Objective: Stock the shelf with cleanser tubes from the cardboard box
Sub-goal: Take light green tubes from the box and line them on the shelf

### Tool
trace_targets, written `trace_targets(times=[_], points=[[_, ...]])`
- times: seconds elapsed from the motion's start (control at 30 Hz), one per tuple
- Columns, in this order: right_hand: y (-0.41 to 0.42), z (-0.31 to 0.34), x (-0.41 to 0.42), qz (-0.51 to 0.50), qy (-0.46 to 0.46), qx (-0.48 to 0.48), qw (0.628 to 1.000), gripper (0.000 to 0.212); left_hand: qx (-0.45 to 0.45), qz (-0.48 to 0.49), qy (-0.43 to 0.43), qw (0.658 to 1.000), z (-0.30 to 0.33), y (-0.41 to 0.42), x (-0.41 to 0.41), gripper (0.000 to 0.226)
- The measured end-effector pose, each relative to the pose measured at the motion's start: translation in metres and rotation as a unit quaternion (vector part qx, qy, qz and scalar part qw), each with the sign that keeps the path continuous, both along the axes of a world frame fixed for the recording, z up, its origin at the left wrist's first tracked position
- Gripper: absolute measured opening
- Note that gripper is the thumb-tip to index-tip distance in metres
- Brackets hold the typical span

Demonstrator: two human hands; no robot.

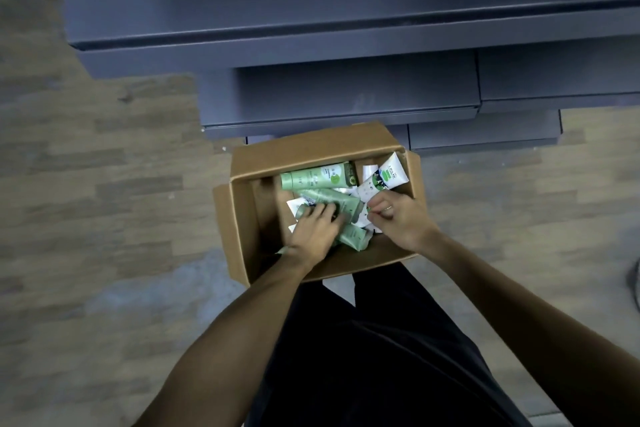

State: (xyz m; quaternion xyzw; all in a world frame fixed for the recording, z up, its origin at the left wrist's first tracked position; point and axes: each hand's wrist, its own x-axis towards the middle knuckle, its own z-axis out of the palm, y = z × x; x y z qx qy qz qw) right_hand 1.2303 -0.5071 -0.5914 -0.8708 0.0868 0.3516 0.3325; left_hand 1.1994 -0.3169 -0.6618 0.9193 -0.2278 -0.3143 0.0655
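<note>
Clearly, in the head view, both hands are down inside the open cardboard box (242, 218), which sits on the wood-patterned floor (104, 166) just in front of the dark grey shelf (346, 90) filling the upper part of the frame. The visible shelf tiers carry no tubes, so I judge the stocking has barely begun.

The cleanser tubes (346, 208) lie in a loose, crossed heap toward the box's far and right side. A green tube (317, 177) lies across the top of the heap, and a white tube (393, 173) leans into the upper right corner of the box.

The left hand (315, 229) lies over the middle of the heap, its fingers (320, 211) bent down over green tubes; blur keeps me from telling whether they grasp one or only press on it. The right hand (398, 218) has its fingers curled in near a white tube at the heap's right edge; whether anything is pinched there I cannot tell either.

The risks come from the jumble. Tubes overlap, so lifting one may drag a neighbour up and drop it on the floor or back in the box. Grabbing several smooth tubes together invites a slip on the way up. A hand could also catch the box wall and shift or tip the box. Tubes will probably topple on the shelf if set down hastily.
</note>
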Motion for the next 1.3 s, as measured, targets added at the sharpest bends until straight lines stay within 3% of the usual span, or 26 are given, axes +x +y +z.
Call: trace_targets(times=[0.1, 0.33, 0.43, 0.57, 0.63, 0.73, 0.83, 0.93, 1.0, 1.07, 1.17, 1.3], points=[[-0.002, 0.002, 0.005, 0.003, -0.012, 0.002, 1.0, 0.018, 0.001, -0.006, -0.013, 1.0, -0.001, -0.005, -0.001, 0.062], [-0.007, 0.004, 0.015, -0.03, -0.047, 0.033, 0.998, 0.015, -0.103, 0.107, 0.026, 0.989, 0.006, 0.014, 0.004, 0.045], [-0.011, 0.004, 0.02, 0.007, 0.003, 0.06, 0.998, 0.016, -0.183, 0.218, 0.032, 0.958, 0.017, 0.025, 0.008, 0.036], [0.001, 0.009, 0.021, 0.055, 0.068, 0.098, 0.991, 0.048, -0.262, 0.293, 0.021, 0.919, 0.034, 0.032, 0.009, 0.034], [0.012, 0.009, 0.019, 0.019, 0.064, 0.116, 0.991, 0.056, -0.292, 0.311, 0.031, 0.904, 0.041, 0.03, 0.007, 0.032], [0.021, 0.01, 0.016, -0.053, 0.063, 0.173, 0.982, 0.049, -0.323, 0.343, 0.061, 0.88, 0.051, 0.025, 0.002, 0.023], [0.021, 0.011, 0.015, -0.063, 0.065, 0.188, 0.978, 0.068, -0.373, 0.404, 0.132, 0.825, 0.06, 0.021, -0.004, 0.016], [0.022, 0.025, 0.018, -0.011, 0.043, 0.179, 0.983, 0.038, -0.393, 0.444, 0.167, 0.788, 0.063, 0.021, -0.009, 0.031], [0.024, 0.039, 0.022, 0.003, 0.021, 0.183, 0.983, 0.029, -0.393, 0.459, 0.152, 0.782, 0.066, 0.023, -0.01, 0.048], [0.024, 0.055, 0.027, 0.006, -0.005, 0.196, 0.981, 0.027, -0.388, 0.462, 0.122, 0.789, 0.071, 0.025, -0.01, 0.054], [0.024, 0.079, 0.035, -0.001, -0.031, 0.208, 0.978, 0.025, -0.4, 0.464, 0.09, 0.785, 0.083, 0.025, -0.006, 0.045], [0.029, 0.112, 0.053, 0.008, -0.09, 0.205, 0.975, 0.037, -0.437, 0.449, 0.076, 0.776, 0.116, 0.02, 0.009, 0.037]])
